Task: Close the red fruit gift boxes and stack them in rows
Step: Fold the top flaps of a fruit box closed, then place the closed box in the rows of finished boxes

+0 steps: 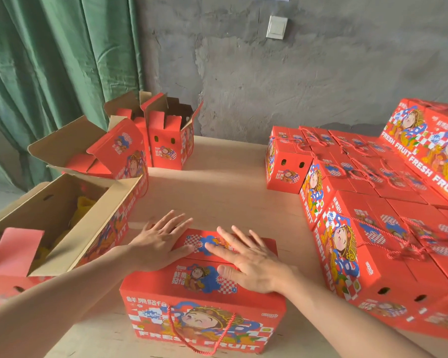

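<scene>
left hand point(161, 241): flat, palm down, fingers straight and spread; pressing the lid at its 10 o'clock corner, fingertips past the far edge; grips nothing.
right hand point(246, 264): flat, fingers spread wide; pressing the lid toward 2 o'clock, thumb across the flap seam; grips nothing.
box under hands point(202, 306): red fruit gift box at 6 o'clock on the table point(230, 182), nearest the person, long printed face toward the camera; top flaps down, apparently closed.
rope handle point(199, 334): red cord hanging in a loop down the near face; not held.
step (judged): lid being pressed shut; move to the stack not yet begun.
handling (judged): corrugated card, stiff at walls and corners, lid gives under pressure; printed skin may slide between flat palms; contents hidden, probably fruit, so likely weighty and bruisable.
where to hold (judged): both short ends, low, or under the base; cord doubtful, only one loop visible.
closed stack point(373, 202): at 3 o'clock, shut boxes in rows, touching one another.
second tier point(429, 146): at 2 o'clock, on top of the stack.
open box point(62, 215): at 9 o'clock, just beside the pressed box, flaps up, yellow padding point(84, 205) inside.
far open boxes point(166, 135): at 11 o'clock, flaps up, one tilted.
backdrop: green curtain point(49, 73) at 10 o'clock, wall switch point(276, 27) at 1 o'clock.
</scene>
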A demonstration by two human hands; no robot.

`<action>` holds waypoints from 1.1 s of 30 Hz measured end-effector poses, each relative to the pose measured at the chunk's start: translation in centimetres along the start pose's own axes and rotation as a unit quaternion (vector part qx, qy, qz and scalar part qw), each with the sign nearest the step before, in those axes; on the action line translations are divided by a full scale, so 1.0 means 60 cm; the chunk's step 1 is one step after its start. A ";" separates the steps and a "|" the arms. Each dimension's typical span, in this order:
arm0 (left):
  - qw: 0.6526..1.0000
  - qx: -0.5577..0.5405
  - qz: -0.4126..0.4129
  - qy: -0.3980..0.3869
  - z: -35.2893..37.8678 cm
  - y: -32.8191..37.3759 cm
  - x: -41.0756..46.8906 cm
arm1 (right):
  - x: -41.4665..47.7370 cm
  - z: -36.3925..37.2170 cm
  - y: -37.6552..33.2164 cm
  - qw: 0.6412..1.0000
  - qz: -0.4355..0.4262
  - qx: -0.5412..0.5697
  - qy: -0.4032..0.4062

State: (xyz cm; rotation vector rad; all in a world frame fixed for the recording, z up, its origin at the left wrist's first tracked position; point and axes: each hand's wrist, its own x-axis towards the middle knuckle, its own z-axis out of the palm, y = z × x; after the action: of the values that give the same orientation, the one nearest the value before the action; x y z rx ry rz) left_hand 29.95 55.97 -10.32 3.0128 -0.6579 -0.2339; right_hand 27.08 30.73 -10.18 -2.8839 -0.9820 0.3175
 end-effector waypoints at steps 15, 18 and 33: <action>0.999 0.005 -0.037 0.020 0.008 0.015 -0.012 | -0.033 0.005 0.002 0.999 0.025 0.000 0.032; 0.995 -0.018 -0.077 0.068 0.025 0.061 -0.035 | -0.031 0.005 0.003 0.998 0.055 0.010 0.038; 0.989 -0.016 0.078 0.123 0.033 0.151 -0.077 | -0.085 0.000 0.000 0.982 0.178 -0.007 0.059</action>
State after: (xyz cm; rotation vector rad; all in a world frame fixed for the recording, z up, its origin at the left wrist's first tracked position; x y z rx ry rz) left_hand 21.79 49.63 -10.91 2.8726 -0.8494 0.1310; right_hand 23.15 27.63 -9.29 -3.0390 -0.4472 0.1569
